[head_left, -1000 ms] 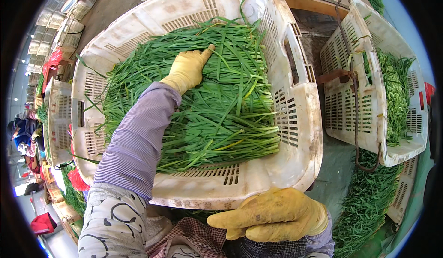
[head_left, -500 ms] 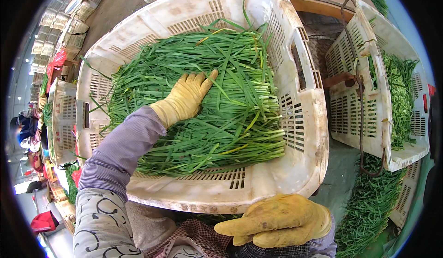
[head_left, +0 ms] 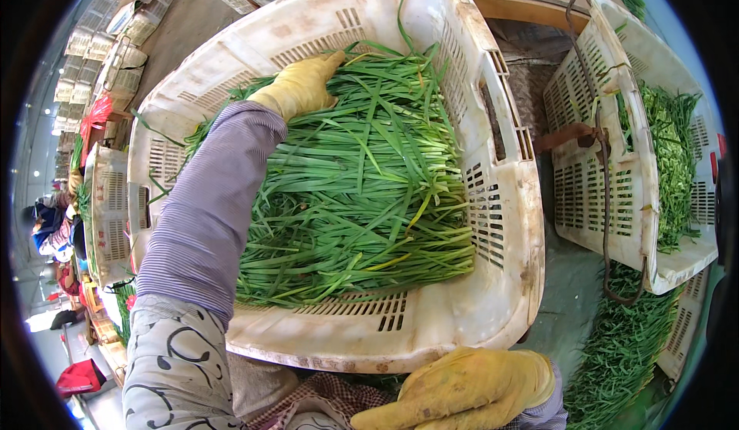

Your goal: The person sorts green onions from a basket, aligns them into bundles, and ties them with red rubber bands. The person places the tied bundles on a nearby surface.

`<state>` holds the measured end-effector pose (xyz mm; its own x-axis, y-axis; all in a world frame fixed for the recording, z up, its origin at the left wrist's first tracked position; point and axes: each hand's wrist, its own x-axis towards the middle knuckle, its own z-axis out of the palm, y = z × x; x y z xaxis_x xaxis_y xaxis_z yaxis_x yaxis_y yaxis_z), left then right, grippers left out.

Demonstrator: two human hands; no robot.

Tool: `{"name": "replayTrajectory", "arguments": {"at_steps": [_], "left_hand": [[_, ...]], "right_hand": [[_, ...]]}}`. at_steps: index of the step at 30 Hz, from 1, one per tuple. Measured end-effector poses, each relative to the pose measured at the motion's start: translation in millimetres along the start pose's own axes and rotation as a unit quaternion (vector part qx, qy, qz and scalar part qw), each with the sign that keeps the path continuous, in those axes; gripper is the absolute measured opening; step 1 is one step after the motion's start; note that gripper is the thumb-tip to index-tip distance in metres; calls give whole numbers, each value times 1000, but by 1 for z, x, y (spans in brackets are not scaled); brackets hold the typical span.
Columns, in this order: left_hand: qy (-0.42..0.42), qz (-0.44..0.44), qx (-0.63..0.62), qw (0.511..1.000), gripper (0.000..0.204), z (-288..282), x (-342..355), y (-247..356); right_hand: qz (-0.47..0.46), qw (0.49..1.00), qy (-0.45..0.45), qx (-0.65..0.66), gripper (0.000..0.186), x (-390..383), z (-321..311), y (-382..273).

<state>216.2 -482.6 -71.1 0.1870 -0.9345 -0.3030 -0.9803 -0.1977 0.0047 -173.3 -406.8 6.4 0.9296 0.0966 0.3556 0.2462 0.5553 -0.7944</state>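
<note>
A large white plastic crate (head_left: 431, 318) with slotted walls stands before me, its inside stained brown. Long green garlic chives (head_left: 346, 176) fill much of it, their pale cut ends lined up toward the right wall. My left hand (head_left: 304, 87), in a yellow rubber glove, rests palm down on the chives by the far wall; its fingers reach out and are partly hidden. At the crate's near rim, my right hand (head_left: 469, 388) in a matching dirty glove holds nothing, with its fingers stretched toward the left.
To the right stands a tilted white crate (head_left: 600, 176) of cut greens, with a bent metal rod (head_left: 604, 199) on its near side. Below it lies a heap of green leaves (head_left: 623, 353). Other crates (head_left: 108, 207) and a person (head_left: 50, 226) are at the far left.
My left hand has slid from the middle of the chives to their far side. The right hand has dropped slightly, and the view has shifted a little.
</note>
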Motion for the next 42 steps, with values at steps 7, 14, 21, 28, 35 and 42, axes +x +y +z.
{"name": "replayTrajectory", "arguments": {"at_steps": [7,14,21,28,35,42], "left_hand": [[-86,6,-110,990,90,33,30,-17],[-90,-13,3,996,58,39,38,-8],[-11,5,-70,997,55,41,20,1],[98,-131,-205,965,54,49,-6,-7],[183,-52,-639,746,42,67,-24,-53],[141,-134,-308,931,67,50,-39,-17]], "right_hand": [[-8,999,-31,-33,40,-1,-4,0],[-5,999,-35,16,43,2,-7,-4],[19,998,-45,50,45,5,-5,-2],[-20,999,-5,42,44,6,-6,-2],[-3,995,19,94,39,15,-3,-9],[30,999,17,7,38,11,-3,-15]]}}
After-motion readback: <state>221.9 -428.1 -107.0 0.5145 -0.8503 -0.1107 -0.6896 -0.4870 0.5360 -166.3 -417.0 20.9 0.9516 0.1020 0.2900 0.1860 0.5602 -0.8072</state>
